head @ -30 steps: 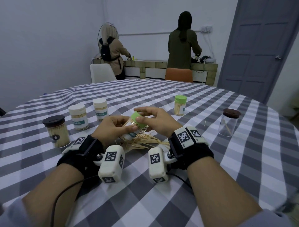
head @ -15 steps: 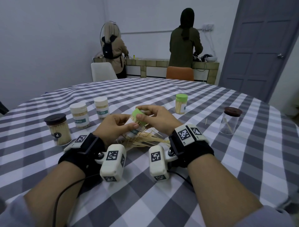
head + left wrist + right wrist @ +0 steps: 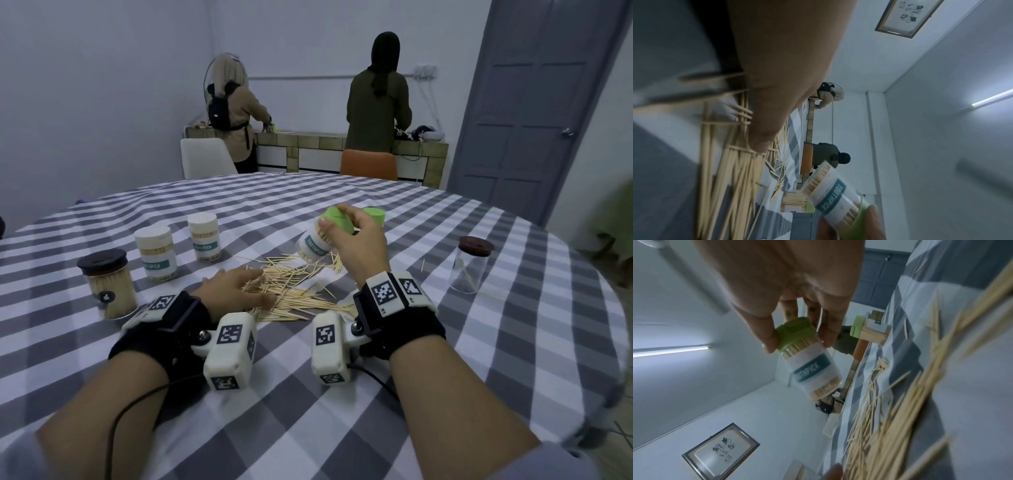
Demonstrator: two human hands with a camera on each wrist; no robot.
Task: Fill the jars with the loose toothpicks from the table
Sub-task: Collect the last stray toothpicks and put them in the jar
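Right hand [image 3: 359,246] grips green-lidded jar [image 3: 317,241] by its lid, lifted, tilted. Left hand [image 3: 233,291], previously on jar, now flat on loose toothpicks [image 3: 294,287].

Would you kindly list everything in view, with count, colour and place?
loose toothpicks: many, pale wood, table centre
green-lidded jar: one, held tilted above the pile
second green-lidded jar: one, behind the right hand
white-lidded jars: two, left of the pile
brown-lidded full jar: one, far left
brown-lidded clear jar: one, nearly empty, right
table: one, grey-white check cloth
chairs: two, white and orange, behind the table
people: two, at the back counter
left hand: flat on the pile
right hand: grips the lid
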